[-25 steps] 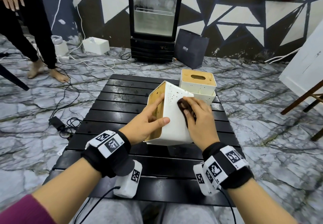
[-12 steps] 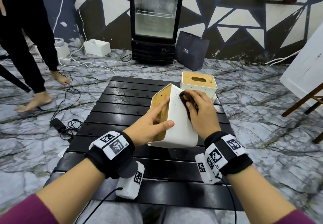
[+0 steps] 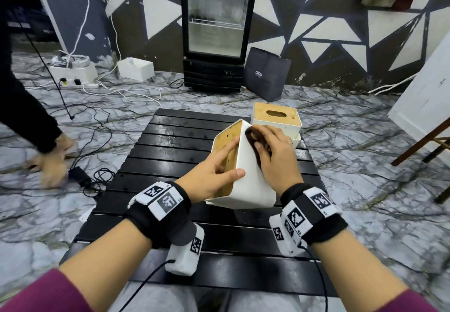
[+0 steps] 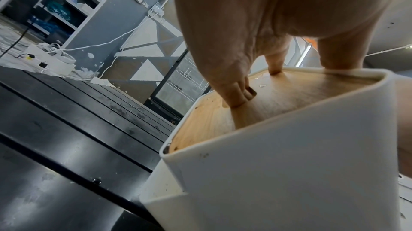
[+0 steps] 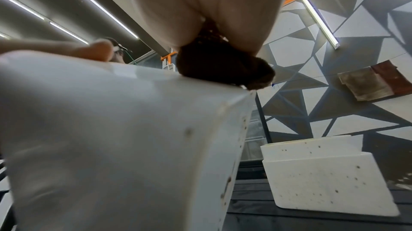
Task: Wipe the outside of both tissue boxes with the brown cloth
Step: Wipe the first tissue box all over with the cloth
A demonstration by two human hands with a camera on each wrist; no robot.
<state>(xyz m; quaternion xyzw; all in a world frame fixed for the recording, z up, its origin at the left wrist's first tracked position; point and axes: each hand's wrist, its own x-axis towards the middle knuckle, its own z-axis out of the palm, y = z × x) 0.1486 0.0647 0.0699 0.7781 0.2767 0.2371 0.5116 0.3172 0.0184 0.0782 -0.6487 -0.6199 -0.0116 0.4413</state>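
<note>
A white tissue box with a wooden lid is tipped on its side on the black slatted table, lid facing left. My left hand grips it, thumb on the white side, a finger hooked in the lid's slot. My right hand holds the brown cloth bunched under its fingers and presses it on the box's upper far edge. The second tissue box stands upright just behind, speckled with dark spots.
A glass-door fridge and a dark paper bag stand beyond the table. Cables and a power strip lie on the marble floor at left, where another person walks. A wooden chair leg is at right.
My right hand has slid the cloth up the box's side towards its far top edge. The person at left has stepped along, foot now nearer the cables.
</note>
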